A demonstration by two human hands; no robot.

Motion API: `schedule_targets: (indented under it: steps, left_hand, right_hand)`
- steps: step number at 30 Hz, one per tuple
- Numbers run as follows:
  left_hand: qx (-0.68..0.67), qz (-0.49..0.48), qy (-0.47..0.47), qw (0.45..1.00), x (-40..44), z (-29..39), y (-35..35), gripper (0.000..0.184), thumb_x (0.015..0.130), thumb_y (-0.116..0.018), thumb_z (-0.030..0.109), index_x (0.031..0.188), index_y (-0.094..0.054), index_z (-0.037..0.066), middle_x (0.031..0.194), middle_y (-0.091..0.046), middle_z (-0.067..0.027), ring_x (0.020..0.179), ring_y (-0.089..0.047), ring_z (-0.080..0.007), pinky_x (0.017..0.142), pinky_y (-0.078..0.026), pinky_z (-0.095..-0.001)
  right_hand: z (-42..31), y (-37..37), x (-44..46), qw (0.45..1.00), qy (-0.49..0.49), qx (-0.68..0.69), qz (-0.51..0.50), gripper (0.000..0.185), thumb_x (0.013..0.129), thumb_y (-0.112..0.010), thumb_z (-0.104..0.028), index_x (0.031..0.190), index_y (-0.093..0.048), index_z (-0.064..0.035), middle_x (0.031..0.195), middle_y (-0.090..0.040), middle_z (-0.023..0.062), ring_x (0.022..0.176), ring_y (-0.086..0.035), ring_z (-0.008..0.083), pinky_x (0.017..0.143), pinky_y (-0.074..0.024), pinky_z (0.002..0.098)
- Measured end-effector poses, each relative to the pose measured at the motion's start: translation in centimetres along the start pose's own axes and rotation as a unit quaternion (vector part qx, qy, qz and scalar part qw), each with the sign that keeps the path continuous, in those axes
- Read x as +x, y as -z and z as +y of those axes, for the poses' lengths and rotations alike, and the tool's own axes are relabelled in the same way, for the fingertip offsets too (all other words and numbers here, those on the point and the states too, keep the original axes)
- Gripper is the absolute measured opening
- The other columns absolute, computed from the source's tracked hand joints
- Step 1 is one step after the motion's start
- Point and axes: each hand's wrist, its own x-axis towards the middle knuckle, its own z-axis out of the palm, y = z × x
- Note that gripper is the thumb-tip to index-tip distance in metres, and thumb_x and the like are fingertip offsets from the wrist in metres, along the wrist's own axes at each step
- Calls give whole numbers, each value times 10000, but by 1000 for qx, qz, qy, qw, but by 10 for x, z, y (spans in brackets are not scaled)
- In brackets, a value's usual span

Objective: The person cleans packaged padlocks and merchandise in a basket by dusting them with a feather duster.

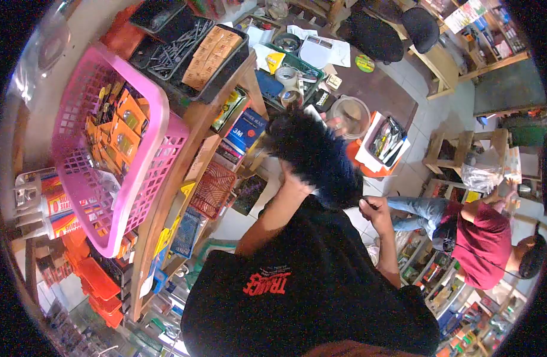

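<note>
A dark, fluffy object [315, 156] spreads across the middle of the view, above my black shirt; what it is I cannot make out. My left forearm reaches up to its lower left side. The fluff hides most of my left hand, and the pinkish, blurred shape above it is too unclear to tell. To the right of the fluff, my right hand [376, 210] is curled closed near its lower end; anything inside the fist is hidden. A round, translucent container [351, 118] and a white tray of pens and tools [387, 143] stand beyond the fluff.
A pink basket [160, 113] of orange packets sits at left on a wooden shelf. Behind it are black trays [241, 37] with nails and small boxes. Red bins [101, 291] hang lower left. Another person in a maroon shirt [481, 245] is at right, near a wooden stool [458, 152].
</note>
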Motion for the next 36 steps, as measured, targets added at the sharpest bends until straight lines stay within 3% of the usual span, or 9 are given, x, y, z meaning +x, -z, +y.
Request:
schedule_targets:
  steps: [4,9,13,19,20,21,24,27,36]
  left_hand:
    - [-30,143,-36,989,-11,11,-10,633,915,-405,612,1314,-476,125,1368,-494,-137,1210,-516,-309,1034,-391,-486]
    - [-12,-38,-86,995,-17,12,-17,577,919,-475,531,1302,-480,99,1301,-523,-178,1143,-543,-371,1004,-414,-519]
    - [-30,120,-82,989,-29,34,-24,556,950,-418,523,1315,-476,109,1315,-535,-148,1214,-514,-309,1052,-388,-472]
    - [27,106,-147,983,-50,55,-41,632,970,-340,567,1343,-407,61,1353,-478,-198,1243,-485,-298,1049,-384,-497]
    - [-84,-168,-84,979,-54,62,5,655,946,-342,619,1304,-448,82,1268,-538,-151,1157,-535,-255,963,-449,-455]
    - [30,75,-136,987,-63,59,-18,609,960,-336,598,1288,-445,97,1098,-571,-89,1000,-559,-223,846,-481,-408]
    - [91,47,-164,981,-82,64,-4,543,963,-381,555,1263,-476,113,1040,-543,-64,930,-532,-206,805,-489,-418]
    - [135,122,-190,965,-106,66,-3,522,959,-431,524,1291,-447,122,1037,-518,-50,925,-513,-198,801,-482,-400]
    - [150,131,-295,935,-184,75,-31,392,955,-557,217,1297,-369,177,1095,-500,-47,974,-513,-169,838,-444,-359]
  right_hand:
    - [-20,-10,4,992,-28,73,95,394,935,-597,-277,616,-496,-70,551,-424,-60,482,-356,38,435,-250,241]
    - [1,-16,13,998,65,23,8,420,972,-531,-233,588,-452,-81,511,-441,-18,365,-330,45,330,-225,230]
    - [-29,-28,13,998,16,53,-25,404,958,-562,-260,609,-473,-78,506,-450,-8,358,-347,54,300,-236,230]
    - [-40,-13,25,989,25,120,-82,339,902,-630,-181,608,-488,-89,529,-461,-14,445,-402,73,417,-287,250]
    - [-50,-19,27,965,62,240,-82,299,894,-634,-171,649,-474,-112,538,-467,13,443,-414,108,420,-308,265]
    - [-62,-21,31,949,85,293,-79,248,902,-626,-174,712,-474,-122,585,-474,24,450,-410,130,432,-327,280]
    - [-101,-13,53,972,137,168,-93,89,917,-606,-163,917,-539,-103,645,-457,-9,496,-413,113,459,-337,270]
    - [-166,-30,56,960,154,131,-194,358,938,-572,-147,1259,-467,-28,649,-429,-44,514,-398,68,471,-334,239]
    - [-308,-146,69,849,264,120,-442,751,888,-621,-145,1507,-201,-81,903,-586,96,600,-504,105,529,-397,228]
